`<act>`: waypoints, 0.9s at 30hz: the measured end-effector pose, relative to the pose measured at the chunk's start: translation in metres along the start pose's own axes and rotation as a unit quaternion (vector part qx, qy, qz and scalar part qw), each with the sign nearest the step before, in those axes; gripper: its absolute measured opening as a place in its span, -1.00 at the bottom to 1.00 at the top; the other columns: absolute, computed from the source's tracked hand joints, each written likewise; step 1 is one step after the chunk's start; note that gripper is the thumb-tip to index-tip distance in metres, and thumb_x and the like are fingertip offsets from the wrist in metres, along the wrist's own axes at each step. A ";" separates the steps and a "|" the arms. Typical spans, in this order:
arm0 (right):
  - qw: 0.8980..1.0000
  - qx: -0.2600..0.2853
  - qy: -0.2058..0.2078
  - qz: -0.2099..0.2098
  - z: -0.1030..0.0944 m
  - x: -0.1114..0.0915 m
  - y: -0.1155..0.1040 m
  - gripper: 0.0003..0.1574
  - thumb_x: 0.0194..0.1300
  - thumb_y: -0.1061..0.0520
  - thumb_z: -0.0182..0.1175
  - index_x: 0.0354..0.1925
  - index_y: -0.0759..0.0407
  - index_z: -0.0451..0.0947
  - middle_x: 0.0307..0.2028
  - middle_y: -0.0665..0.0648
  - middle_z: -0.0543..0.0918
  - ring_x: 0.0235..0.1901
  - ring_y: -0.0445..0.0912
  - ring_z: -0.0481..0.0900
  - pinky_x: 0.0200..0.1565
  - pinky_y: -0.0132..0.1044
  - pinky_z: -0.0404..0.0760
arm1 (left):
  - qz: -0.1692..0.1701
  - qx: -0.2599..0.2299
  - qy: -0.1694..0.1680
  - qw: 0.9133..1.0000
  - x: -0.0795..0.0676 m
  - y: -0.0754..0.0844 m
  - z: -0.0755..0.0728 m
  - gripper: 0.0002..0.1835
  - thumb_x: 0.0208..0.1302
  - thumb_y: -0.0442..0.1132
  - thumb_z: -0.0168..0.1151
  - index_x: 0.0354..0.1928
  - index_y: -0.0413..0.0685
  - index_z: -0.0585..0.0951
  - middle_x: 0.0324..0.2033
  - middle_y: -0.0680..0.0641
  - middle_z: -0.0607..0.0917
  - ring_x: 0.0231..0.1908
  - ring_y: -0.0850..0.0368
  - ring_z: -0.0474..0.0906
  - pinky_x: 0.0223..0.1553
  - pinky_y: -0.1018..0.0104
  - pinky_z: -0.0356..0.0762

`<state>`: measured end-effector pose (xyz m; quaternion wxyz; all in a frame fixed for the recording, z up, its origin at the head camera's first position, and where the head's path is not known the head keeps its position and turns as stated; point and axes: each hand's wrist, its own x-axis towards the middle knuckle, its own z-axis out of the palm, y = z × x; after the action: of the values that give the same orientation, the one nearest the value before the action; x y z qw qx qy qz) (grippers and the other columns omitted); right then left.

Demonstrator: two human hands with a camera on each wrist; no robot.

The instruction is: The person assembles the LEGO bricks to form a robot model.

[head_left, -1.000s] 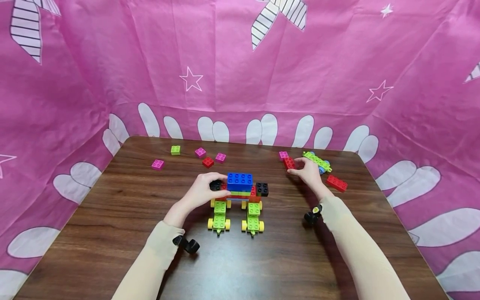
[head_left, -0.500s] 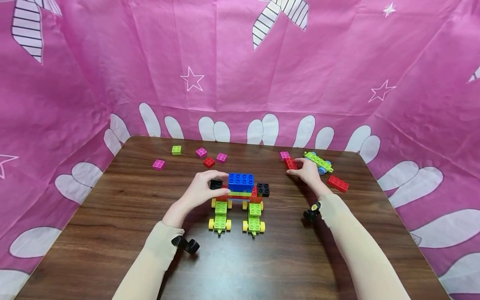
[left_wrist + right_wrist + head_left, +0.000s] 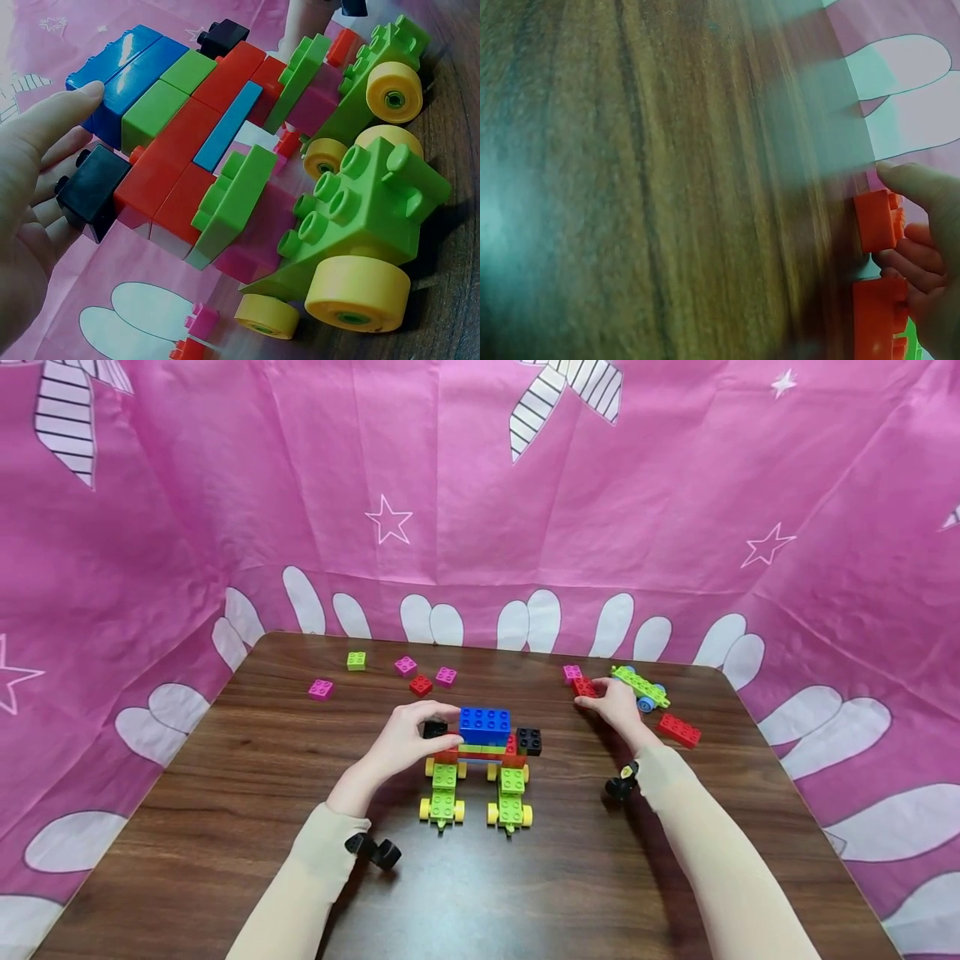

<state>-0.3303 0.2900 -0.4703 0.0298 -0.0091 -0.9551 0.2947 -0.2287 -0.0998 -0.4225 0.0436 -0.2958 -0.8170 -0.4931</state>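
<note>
My left hand [image 3: 405, 735] grips the left end of a blue toy brick [image 3: 484, 727] on top of a built figure. In the left wrist view the thumb lies against that brick, with fingers behind it near a black brick [image 3: 91, 191]. Red and green bricks make up the body, and two green wheeled bases [image 3: 443, 806] with yellow wheels stand below. Farther right, my right hand [image 3: 621, 706] holds a red brick [image 3: 584, 687] between thumb and fingers at the tabletop. The right wrist view shows this red brick [image 3: 877, 221] between them, partly covered by the hand.
Beside the right hand are a pink brick [image 3: 572, 673], a green wheeled base [image 3: 639, 686] with blue wheels, and another red brick [image 3: 680, 730]. At the back left lie a green brick [image 3: 356, 661], a small red brick [image 3: 421, 685] and several pink bricks. A pink curtain [image 3: 480, 510] surrounds the table.
The whole head view has drifted slightly, so everything sits a little farther right in it. Both hands keep their places on the blue brick and the red brick.
</note>
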 end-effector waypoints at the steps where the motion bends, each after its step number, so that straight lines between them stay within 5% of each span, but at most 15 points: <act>1: 1.000 -0.001 0.003 0.001 0.000 0.000 0.000 -0.23 0.17 -0.05 0.35 0.16 0.45 0.45 0.03 0.45 0.58 -0.13 0.19 0.52 -0.03 0.04 0.52 | -0.001 -0.001 0.000 1.000 0.000 0.000 0.000 -0.59 0.15 -0.20 0.40 0.06 -0.15 0.64 -0.05 -0.11 0.71 -0.03 0.01 0.61 0.05 0.06 0.57; 15: 1.000 -0.005 0.002 0.021 0.003 0.002 0.003 -0.30 0.17 0.00 0.33 0.14 0.42 0.48 0.02 0.43 0.59 -0.10 0.19 0.49 0.02 0.06 0.50 | -0.006 -0.005 -0.002 1.000 0.001 0.001 0.001 -0.59 0.15 -0.21 0.40 0.05 -0.14 0.64 -0.05 -0.11 0.71 -0.03 0.00 0.61 0.05 0.06 0.57; 27: 0.998 0.050 0.022 -0.015 -0.002 -0.008 -0.009 -0.36 0.18 0.11 0.31 0.18 0.35 0.46 0.09 0.40 0.57 -0.01 0.20 0.49 0.09 0.08 0.46 | -0.007 0.000 0.004 1.000 -0.001 -0.002 0.001 -0.59 0.12 -0.23 0.42 0.05 -0.14 0.64 -0.06 -0.10 0.71 -0.04 0.01 0.61 0.01 0.07 0.59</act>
<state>-0.3219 0.2835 -0.4635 0.0557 0.0004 -0.9383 0.3413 -0.2290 -0.1001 -0.4245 0.0434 -0.2882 -0.8190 -0.4942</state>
